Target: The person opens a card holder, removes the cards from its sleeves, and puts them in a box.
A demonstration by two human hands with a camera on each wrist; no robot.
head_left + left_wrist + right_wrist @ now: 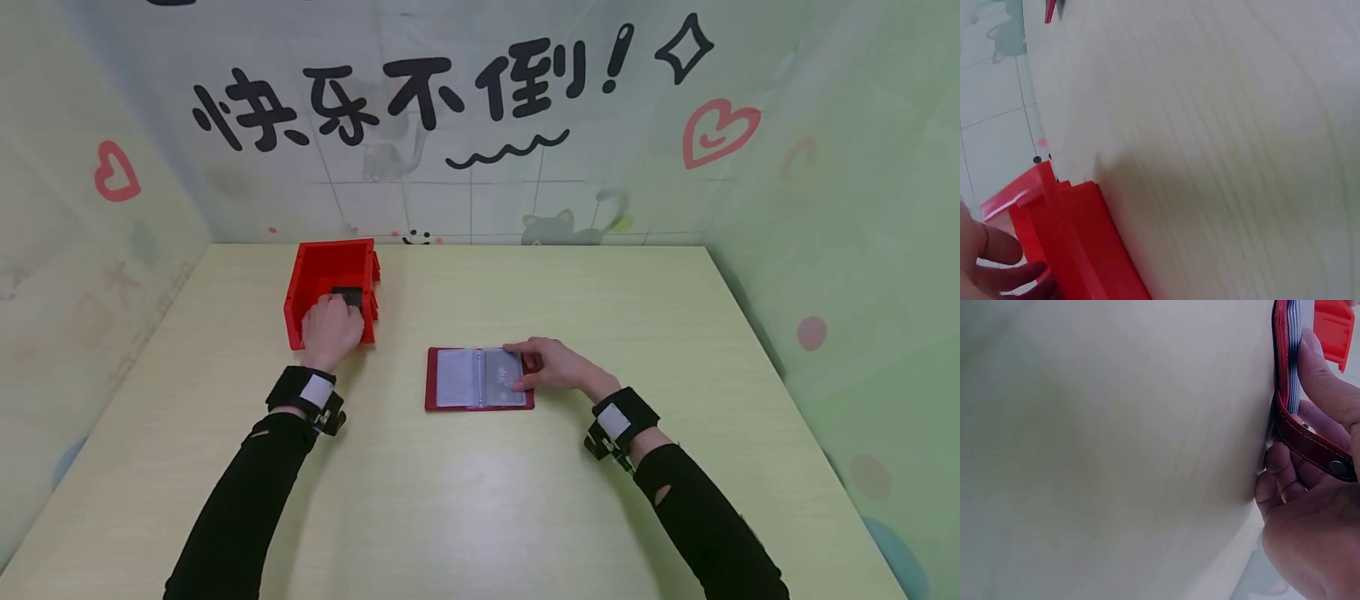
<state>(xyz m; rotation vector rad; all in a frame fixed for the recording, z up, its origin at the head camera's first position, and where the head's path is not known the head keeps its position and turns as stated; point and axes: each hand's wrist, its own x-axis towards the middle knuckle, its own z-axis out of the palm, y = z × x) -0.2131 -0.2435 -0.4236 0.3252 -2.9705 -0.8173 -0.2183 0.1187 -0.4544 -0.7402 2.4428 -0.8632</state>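
A small dark red card holder lies open flat on the table, showing clear plastic sleeves. My right hand holds its right side, thumb on the sleeves and other fingers round the edge. In the right wrist view, a strap with a metal snap stretches across that hand's fingers. My left hand reaches into a red plastic bin at the left. A black flat item in the bin is right at its fingertips; I cannot tell whether they pinch it.
The light wood table has printed cloth walls at its back and sides. The bin stands toward the back left, its low front side facing me. The card holder sits near the table's middle, right of the bin.
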